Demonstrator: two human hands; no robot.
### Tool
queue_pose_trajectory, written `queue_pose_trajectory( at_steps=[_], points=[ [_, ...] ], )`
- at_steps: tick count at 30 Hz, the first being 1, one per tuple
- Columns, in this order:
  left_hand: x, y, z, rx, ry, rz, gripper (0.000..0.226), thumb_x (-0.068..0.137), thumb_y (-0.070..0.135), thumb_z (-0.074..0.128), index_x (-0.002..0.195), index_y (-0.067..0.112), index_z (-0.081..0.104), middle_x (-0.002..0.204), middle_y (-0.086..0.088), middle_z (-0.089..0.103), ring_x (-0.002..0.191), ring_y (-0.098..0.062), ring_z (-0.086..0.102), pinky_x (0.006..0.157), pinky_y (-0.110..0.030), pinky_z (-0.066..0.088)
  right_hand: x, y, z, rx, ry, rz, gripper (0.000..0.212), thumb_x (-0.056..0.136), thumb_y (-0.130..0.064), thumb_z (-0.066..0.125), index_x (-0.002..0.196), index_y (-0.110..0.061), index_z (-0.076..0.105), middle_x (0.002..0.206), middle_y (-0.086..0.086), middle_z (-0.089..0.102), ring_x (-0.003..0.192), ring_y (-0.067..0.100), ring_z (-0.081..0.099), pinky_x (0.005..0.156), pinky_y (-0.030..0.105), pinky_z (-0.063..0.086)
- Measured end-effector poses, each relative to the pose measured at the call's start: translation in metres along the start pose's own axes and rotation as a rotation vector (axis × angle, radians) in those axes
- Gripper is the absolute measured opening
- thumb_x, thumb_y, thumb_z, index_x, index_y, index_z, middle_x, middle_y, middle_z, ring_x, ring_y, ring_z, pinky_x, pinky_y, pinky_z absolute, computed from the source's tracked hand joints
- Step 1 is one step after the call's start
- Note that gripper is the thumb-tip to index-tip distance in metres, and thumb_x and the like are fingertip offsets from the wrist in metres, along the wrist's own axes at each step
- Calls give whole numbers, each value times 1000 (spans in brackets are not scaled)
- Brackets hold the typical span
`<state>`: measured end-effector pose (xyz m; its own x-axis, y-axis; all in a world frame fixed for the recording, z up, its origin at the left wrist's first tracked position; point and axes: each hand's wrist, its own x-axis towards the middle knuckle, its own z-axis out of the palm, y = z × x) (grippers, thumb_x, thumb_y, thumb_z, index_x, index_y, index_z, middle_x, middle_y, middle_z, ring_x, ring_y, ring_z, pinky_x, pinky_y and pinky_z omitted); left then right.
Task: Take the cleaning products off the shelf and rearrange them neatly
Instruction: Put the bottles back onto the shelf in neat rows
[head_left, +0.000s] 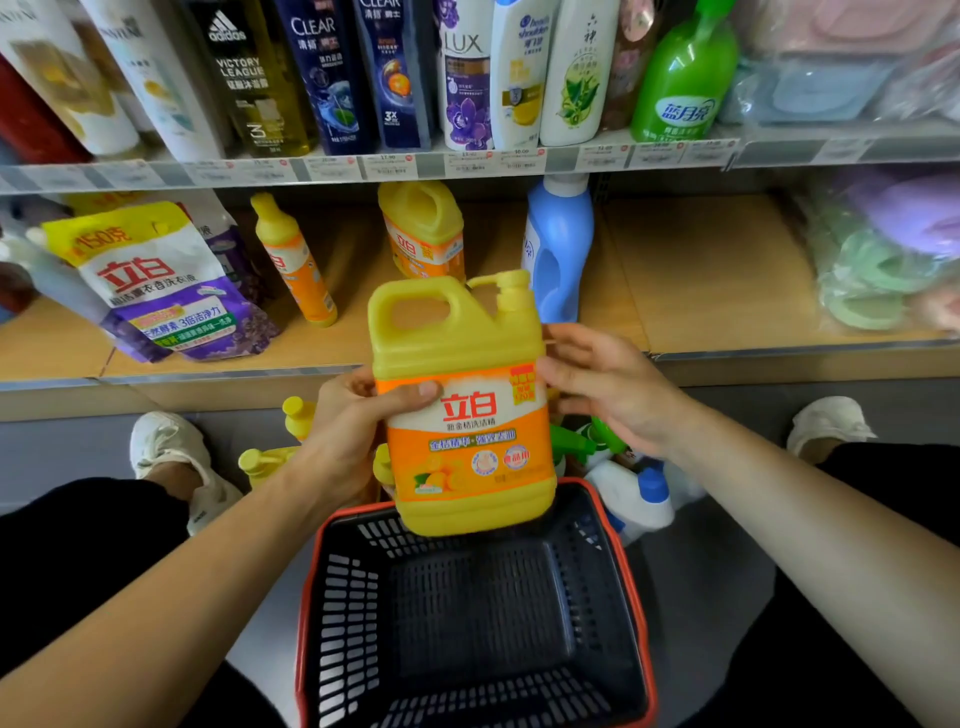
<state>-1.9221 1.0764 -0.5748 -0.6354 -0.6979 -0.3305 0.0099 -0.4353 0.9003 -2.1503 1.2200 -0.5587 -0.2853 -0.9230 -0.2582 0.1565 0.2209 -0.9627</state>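
Gripping a dish-soap jug (462, 405) in the left hand (348, 431), right hand (608, 389) spread alongside, a person seems midway: products (423, 234) remain on the shelf (701, 270).

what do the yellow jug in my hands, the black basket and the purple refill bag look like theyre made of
Yellow jug: looks like opaque moulded plastic, smooth with a slight sheen, handle formed in one piece, glossy printed label.
Black basket: rigid plastic, matte, with slotted walls and a red rim.
Purple refill bag: probably soft plastic film, glossy, creased and slumping.
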Motion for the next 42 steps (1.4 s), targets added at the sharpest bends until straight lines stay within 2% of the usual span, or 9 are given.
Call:
queue_pose_trajectory(
  at_steps=[4, 8, 13, 16, 20, 25, 32, 37, 42],
  points=[
    [-1, 7, -1, -48, 122, 7, 50, 60, 19, 89, 105, 5, 73, 105, -18, 77, 87, -30, 77, 62, -33, 61, -13, 28, 13, -127, -79, 79, 76, 62, -25, 89, 131, -20, 57, 120, -5, 73, 117, 18, 66, 92, 29, 56],
    [-3, 9, -1, -152, 70, 6, 61, 60, 27, 93, 114, 8, 72, 113, -16, 75, 99, -33, 75, 71, -38, 62, -20, 46, 31, 163, -28, 90, 79, 57, -16, 91, 128, -13, 55, 123, 12, 70, 117, 32, 66, 96, 50, 55],
    [-7, 13, 7, -163, -85, 26, 72, 76, 36, 83, 137, 7, 58, 134, -16, 66, 121, -34, 65, 94, -47, 58, -21, 31, 34, 329, 154, -74, 84, 51, -5, 90, 129, -7, 58, 122, 19, 70, 117, 39, 64, 101, 54, 52],
    [-6, 20, 9, 30, 53, 176, 76, 73, 30, 87, 139, 13, 53, 136, -8, 65, 122, -28, 65, 86, -37, 60, -25, 12, 24, 199, 248, -202, 82, 46, -5, 94, 123, -14, 64, 113, 10, 75, 107, 30, 70, 86, 39, 60],
    [-14, 26, 5, 607, 349, 542, 129, 57, 46, 94, 159, 20, 20, 157, 0, 26, 146, -18, 30, 115, -37, 38, -30, -7, 10, -140, 337, -325, 79, 48, -18, 94, 123, -22, 67, 107, -1, 75, 99, 13, 71, 79, 28, 59],
    [-20, 36, 13, 1284, 109, 1062, 100, 71, 63, 82, 149, 11, 47, 155, -9, 42, 145, -28, 37, 117, -50, 32, -36, -20, 14, -509, 296, -368, 74, 52, -18, 99, 115, -36, 66, 110, -17, 65, 97, -9, 61, 75, 7, 46],
    [-27, 21, 16, 1479, -304, 611, 98, 58, 69, 82, 142, 32, 51, 125, 5, 69, 109, -23, 67, 86, -44, 54, -45, -18, 42, -717, 70, -387, 76, 48, -20, 98, 115, -34, 66, 107, -24, 66, 97, -9, 59, 82, 4, 41],
    [-31, 14, 11, 1360, -350, 599, 94, 55, 73, 78, 133, 26, 58, 108, 5, 73, 92, -20, 70, 77, -43, 55, -48, -17, 46, -707, -35, -428, 76, 52, -30, 99, 118, -42, 65, 115, -31, 64, 112, -13, 57, 93, 5, 40],
    [-36, 12, 9, 1220, -261, 594, 74, 55, 58, 86, 118, 25, 70, 89, 6, 75, 78, -12, 69, 68, -42, 54, -48, -4, 51, -690, -50, -615, 58, 73, -28, 88, 127, -19, 69, 141, 2, 58, 131, 13, 53, 111, 38, 43]
  ],
)
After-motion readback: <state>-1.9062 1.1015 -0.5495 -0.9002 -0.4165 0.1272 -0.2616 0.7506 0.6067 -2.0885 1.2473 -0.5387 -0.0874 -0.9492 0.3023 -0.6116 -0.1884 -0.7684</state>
